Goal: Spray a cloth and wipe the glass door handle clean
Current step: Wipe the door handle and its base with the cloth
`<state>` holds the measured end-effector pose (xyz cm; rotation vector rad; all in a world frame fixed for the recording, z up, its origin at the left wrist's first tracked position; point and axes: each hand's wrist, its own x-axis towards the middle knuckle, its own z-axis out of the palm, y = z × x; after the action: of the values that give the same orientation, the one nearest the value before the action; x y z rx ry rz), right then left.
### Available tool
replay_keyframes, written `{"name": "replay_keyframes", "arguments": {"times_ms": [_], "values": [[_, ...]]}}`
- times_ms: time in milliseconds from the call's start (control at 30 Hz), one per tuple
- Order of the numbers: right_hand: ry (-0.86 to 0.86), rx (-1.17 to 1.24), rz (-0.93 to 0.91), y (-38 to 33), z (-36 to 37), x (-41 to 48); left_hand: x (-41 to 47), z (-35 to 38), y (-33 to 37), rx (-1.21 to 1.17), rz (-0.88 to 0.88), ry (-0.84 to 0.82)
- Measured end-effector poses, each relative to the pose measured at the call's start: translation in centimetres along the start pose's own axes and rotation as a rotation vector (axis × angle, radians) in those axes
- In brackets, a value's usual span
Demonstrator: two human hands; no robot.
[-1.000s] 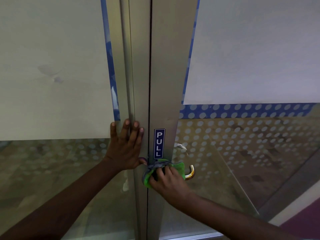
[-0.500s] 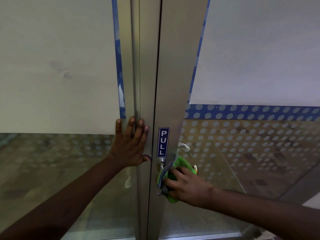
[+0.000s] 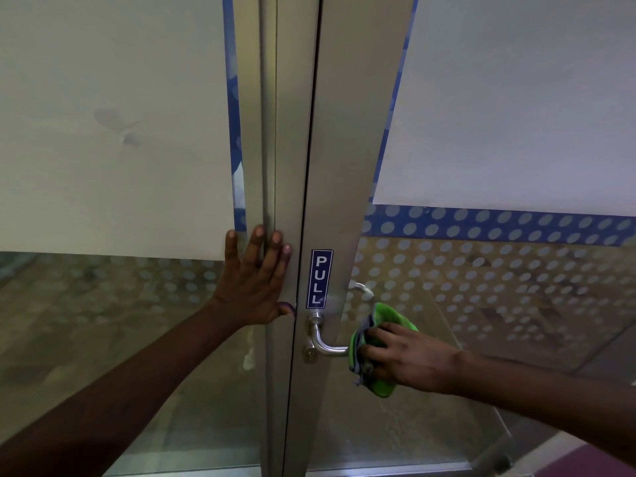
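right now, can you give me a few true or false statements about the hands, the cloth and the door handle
1. The right hand holds a green cloth around the outer end of the door handle. True.
2. The left hand grips a spray bottle. False: it lies flat and open against the metal frame, with no bottle in view.
3. The blue sign above the handle reads PUSH. False: it reads PULL.
4. The inner bend of the handle, near the frame, is bare of cloth. True.
5. Both hands are on the handle. False: only the right one is, through the cloth.
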<state>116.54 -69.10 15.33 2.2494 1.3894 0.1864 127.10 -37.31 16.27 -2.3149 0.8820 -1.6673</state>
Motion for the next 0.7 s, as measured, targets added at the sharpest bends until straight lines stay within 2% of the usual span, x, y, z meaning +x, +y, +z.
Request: {"name": "replay_keyframes", "arguments": {"times_ms": [267, 367, 433, 500, 533, 633, 700], "values": [[0.019, 0.07, 0.109, 0.6, -0.5, -1.4, 0.0, 0.1, 0.0, 0.019, -0.001, -0.013], [0.001, 0.12, 0.227, 1.3, 0.1, -2.7, 0.1, 0.2, 0.1, 0.022, -0.005, -0.009], [-0.024, 0.218, 0.389, 2.0, 0.7, -4.2, 0.1, 0.3, 0.1, 0.021, -0.008, -0.006], [-0.068, 0.43, 0.602, 2.4, 0.8, -5.4, 0.1, 0.3, 0.3, 0.022, -0.009, 0.0], [-0.03, 0.531, 0.726, 2.4, 0.9, -5.8, 0.1, 0.4, 0.3, 0.025, -0.011, 0.004], [0.315, 0.839, 1.114, 0.6, 1.6, -5.4, 0.1, 0.4, 0.3, 0.031, -0.015, 0.009], [0.523, 1.162, 1.401, -1.5, 3.2, -4.4, 0.1, 0.4, 0.3, 0.03, -0.013, 0.008]]}}
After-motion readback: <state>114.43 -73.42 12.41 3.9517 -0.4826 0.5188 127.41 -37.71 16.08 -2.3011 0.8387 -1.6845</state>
